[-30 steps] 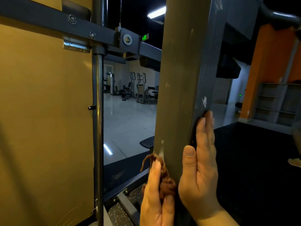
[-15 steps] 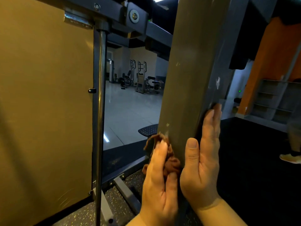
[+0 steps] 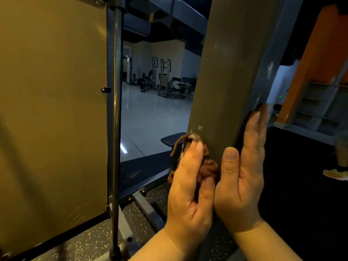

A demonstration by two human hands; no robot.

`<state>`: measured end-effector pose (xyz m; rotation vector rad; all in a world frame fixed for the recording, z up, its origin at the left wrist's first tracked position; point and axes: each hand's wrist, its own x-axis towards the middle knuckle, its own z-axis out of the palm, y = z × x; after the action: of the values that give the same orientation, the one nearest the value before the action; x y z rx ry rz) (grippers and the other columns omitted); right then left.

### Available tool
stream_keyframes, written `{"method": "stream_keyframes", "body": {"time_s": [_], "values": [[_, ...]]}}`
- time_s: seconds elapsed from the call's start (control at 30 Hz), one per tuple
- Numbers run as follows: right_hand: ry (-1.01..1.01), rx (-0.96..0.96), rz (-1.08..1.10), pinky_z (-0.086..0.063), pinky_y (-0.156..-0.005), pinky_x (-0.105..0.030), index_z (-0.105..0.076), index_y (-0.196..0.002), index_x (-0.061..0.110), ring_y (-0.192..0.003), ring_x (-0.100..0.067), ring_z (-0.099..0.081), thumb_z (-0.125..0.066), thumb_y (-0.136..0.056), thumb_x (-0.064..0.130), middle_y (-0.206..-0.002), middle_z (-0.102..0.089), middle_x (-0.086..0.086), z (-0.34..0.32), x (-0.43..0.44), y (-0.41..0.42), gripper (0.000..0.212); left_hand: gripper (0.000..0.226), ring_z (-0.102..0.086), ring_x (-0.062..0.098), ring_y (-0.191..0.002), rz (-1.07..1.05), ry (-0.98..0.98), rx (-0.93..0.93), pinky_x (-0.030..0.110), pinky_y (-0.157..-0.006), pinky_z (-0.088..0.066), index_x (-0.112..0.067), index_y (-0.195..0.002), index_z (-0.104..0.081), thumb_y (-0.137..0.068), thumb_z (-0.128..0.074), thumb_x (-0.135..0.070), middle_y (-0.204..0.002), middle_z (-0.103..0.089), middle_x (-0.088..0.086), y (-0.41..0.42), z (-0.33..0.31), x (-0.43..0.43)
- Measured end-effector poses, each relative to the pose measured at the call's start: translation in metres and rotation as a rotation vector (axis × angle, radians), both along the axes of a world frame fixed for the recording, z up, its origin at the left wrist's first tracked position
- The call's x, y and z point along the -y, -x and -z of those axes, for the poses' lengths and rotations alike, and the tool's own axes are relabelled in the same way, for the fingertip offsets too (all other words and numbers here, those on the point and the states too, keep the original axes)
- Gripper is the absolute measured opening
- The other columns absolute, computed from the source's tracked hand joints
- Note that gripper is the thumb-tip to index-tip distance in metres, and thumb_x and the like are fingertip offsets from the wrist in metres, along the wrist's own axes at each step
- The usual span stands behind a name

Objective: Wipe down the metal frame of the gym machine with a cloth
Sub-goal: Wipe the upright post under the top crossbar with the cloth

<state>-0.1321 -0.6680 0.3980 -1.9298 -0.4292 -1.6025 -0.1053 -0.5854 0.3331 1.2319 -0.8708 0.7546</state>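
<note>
Brown cloth (image 3: 206,166), bunched and mostly hidden under the left hand (image 3: 190,187), whose curled fingers clutch it against the left edge of the grey metal post (image 3: 231,81); post top cut off. Right hand (image 3: 243,176): fingers straight, pressed together, flat on the post's right side, tips blurred. Chrome rod (image 3: 115,110) and yellow panel (image 3: 52,110) at left.

The brown cloth (image 3: 209,166) is mostly hidden under the left hand (image 3: 190,187), which grips it against the metal post (image 3: 226,72). The top edge of the view cuts off the post's top. Right of the post, a person shows only as a blurred shoe (image 3: 336,174). Left of the post, distant machines (image 3: 165,81) are too small to identify.
</note>
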Motion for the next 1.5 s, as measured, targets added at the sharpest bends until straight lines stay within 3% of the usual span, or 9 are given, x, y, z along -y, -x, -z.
{"method": "stream_keyframes", "body": {"time_s": [0.2, 0.33, 0.47, 0.63, 0.7, 0.9, 1.1, 1.3, 1.5], "values": [[-0.027, 0.001, -0.033, -0.011, -0.128, -0.050, -0.015, -0.156, 0.001, -0.158, -0.033, -0.004, -0.034, -0.107, 0.015, -0.168, -0.008, -0.010, 0.001, -0.001, -0.002, 0.054, 0.056, -0.029, 0.007, -0.154, -0.083, 0.015, -0.294, 0.051, -0.124, -0.033, -0.053, -0.156, -0.025, -0.103, -0.040, -0.061, -0.165, -0.032, -0.024, 0.000, 0.010, -0.001], [-0.014, 0.004, -0.012, -0.013, -0.127, -0.056, -0.015, -0.156, 0.002, -0.158, -0.034, -0.005, -0.030, -0.110, 0.025, -0.168, -0.008, -0.010, 0.000, 0.000, -0.002, 0.054, 0.055, -0.032, 0.023, -0.155, 0.000, 0.003, -0.121, 0.058, -0.121, -0.034, -0.040, -0.161, -0.026, -0.109, -0.040, -0.048, -0.168, -0.032, -0.007, 0.004, -0.023, -0.001], [-0.022, 0.002, -0.029, -0.011, -0.128, -0.053, -0.014, -0.154, 0.001, -0.158, -0.035, -0.005, -0.034, -0.106, 0.012, -0.166, -0.008, -0.013, 0.002, 0.000, -0.001, 0.054, 0.058, -0.028, 0.031, -0.156, -0.045, -0.120, -0.022, 0.062, -0.120, -0.034, -0.033, -0.165, -0.021, -0.110, -0.037, -0.044, -0.171, -0.026, 0.000, 0.004, 0.041, -0.005], [-0.008, -0.001, -0.036, -0.010, -0.127, -0.056, -0.012, -0.153, -0.001, -0.157, -0.039, -0.004, -0.033, -0.104, 0.006, -0.165, -0.007, -0.016, 0.002, -0.001, -0.002, 0.054, 0.051, -0.029, -0.003, -0.151, -0.073, -0.042, -0.555, 0.047, -0.126, -0.029, -0.082, -0.140, -0.017, -0.095, -0.036, -0.069, -0.164, -0.027, -0.030, 0.010, 0.080, -0.005], [-0.016, -0.003, -0.040, -0.010, -0.127, -0.056, -0.012, -0.153, -0.002, -0.157, -0.040, -0.004, -0.034, -0.103, 0.002, -0.165, -0.007, -0.016, 0.002, -0.002, -0.002, 0.055, 0.048, -0.020, -0.007, -0.153, -0.109, -0.032, -0.597, 0.045, -0.129, -0.023, -0.087, -0.135, -0.013, -0.097, -0.032, -0.065, -0.164, -0.020, -0.034, 0.017, 0.054, -0.001], [-0.007, -0.019, -0.025, -0.007, -0.128, -0.044, -0.013, -0.152, -0.006, -0.156, -0.045, -0.004, -0.034, -0.102, -0.001, -0.164, -0.008, -0.031, 0.000, -0.003, 0.000, 0.055, 0.058, -0.021, 0.017, -0.159, -0.023, -0.064, -0.176, 0.049, -0.127, -0.028, -0.040, -0.163, -0.016, -0.109, -0.034, -0.052, -0.172, -0.020, -0.014, 0.029, 0.032, 0.005], [-0.012, -0.022, -0.048, -0.008, -0.128, -0.052, -0.013, -0.152, -0.005, -0.156, -0.045, -0.004, -0.033, -0.104, 0.007, -0.164, -0.008, -0.031, 0.003, 0.000, -0.001, 0.054, 0.059, -0.023, 0.007, -0.156, -0.098, -0.042, -0.434, 0.054, -0.126, -0.027, -0.066, -0.153, -0.015, -0.100, -0.040, -0.061, -0.168, -0.022, -0.026, 0.024, 0.072, 0.001], [-0.027, -0.013, -0.041, -0.009, -0.127, -0.054, -0.014, -0.153, -0.002, -0.157, -0.039, -0.004, -0.033, -0.104, 0.010, -0.165, -0.007, -0.016, 0.003, -0.003, 0.001, 0.054, 0.059, -0.035, 0.028, -0.154, -0.032, -0.032, 0.000, 0.050, -0.123, -0.035, -0.008, -0.158, -0.034, -0.101, -0.051, -0.010, -0.166, -0.038, 0.001, 0.016, 0.015, -0.003], [-0.029, -0.007, -0.028, -0.010, -0.127, -0.053, -0.015, -0.154, 0.000, -0.158, -0.037, -0.004, -0.033, -0.106, 0.012, -0.166, -0.008, -0.015, 0.007, -0.002, -0.001, 0.053, 0.057, -0.038, 0.030, -0.152, -0.053, -0.067, 0.009, 0.054, -0.116, -0.042, -0.016, -0.162, -0.029, -0.110, -0.045, -0.034, -0.167, -0.035, 0.001, 0.015, 0.053, -0.007]]}}
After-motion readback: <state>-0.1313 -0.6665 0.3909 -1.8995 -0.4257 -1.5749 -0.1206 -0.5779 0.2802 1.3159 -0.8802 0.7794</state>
